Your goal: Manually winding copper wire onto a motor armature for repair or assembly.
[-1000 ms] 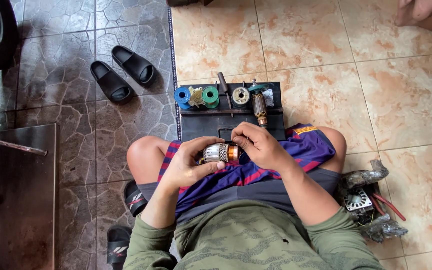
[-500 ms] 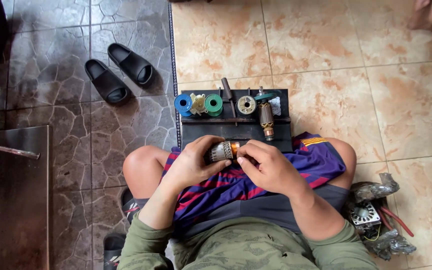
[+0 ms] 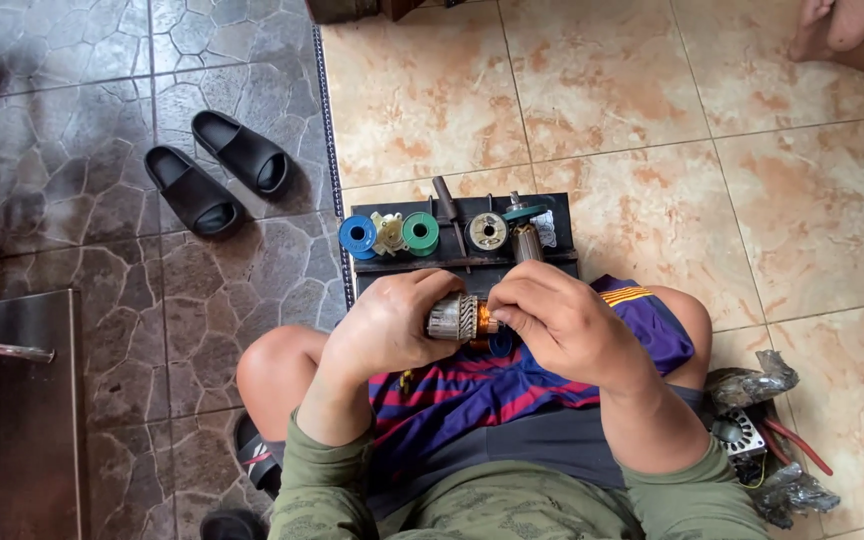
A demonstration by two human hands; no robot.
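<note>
A motor armature [image 3: 460,318], with a grey laminated core and copper-coloured end, is being held at the centre of the frame, above the lap of a seated person. It is being gripped around its left part by the left hand [image 3: 392,325], whose fingers are being curled closed over it. The copper end is being pinched by the fingertips of the right hand [image 3: 562,322], which is also being kept closed on the armature.

Just above the hands, a dark tray [image 3: 562,262] is being seen lying on the floor. On it, a blue spool [image 3: 358,237], a green spool [image 3: 420,233], a brass-coloured part [image 3: 389,233] between them, a dark-handled tool [image 3: 447,212], a round spool of pale wire [image 3: 488,231] and a second armature [image 3: 525,240] are being kept side by side.

In the upper left of the frame, a pair of black slippers [image 3: 217,171] is being left on grey stone tiles. At the lower right, beside the knee, grey metal motor parts [image 3: 747,425] with red wires are being seen on the beige tiles. Another person's bare foot [image 3: 847,25] is being shown in the upper right corner.
</note>
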